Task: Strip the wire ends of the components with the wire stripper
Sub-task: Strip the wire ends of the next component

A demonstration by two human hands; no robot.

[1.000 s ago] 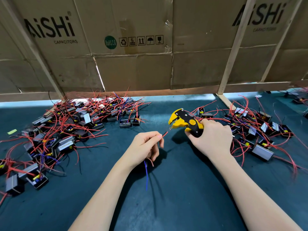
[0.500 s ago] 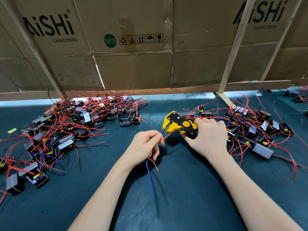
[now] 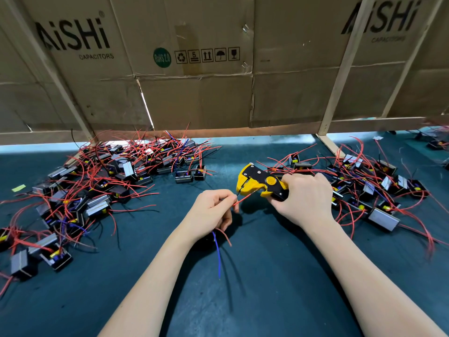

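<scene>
My right hand [image 3: 305,198] grips the handles of a yellow and black wire stripper [image 3: 260,182], whose jaws point left. My left hand [image 3: 212,211] pinches a red wire [image 3: 244,199] between thumb and forefinger, and the wire's tip sits at the stripper's jaws. The component this wire belongs to is mostly hidden under my left palm; a blue wire [image 3: 218,256] and a short red wire hang out below the hand onto the dark green mat [image 3: 267,276].
A pile of black components with red wires [image 3: 97,186] covers the left of the mat. A second pile [image 3: 364,188] lies right of my right hand. A cardboard wall on wooden slats [image 3: 218,81] closes the back. A yellow slip [image 3: 18,188] lies far left.
My right hand has brought the stripper down and left, from apart from the wire to jaws at the red wire's tip. My left hand has stayed in place.
</scene>
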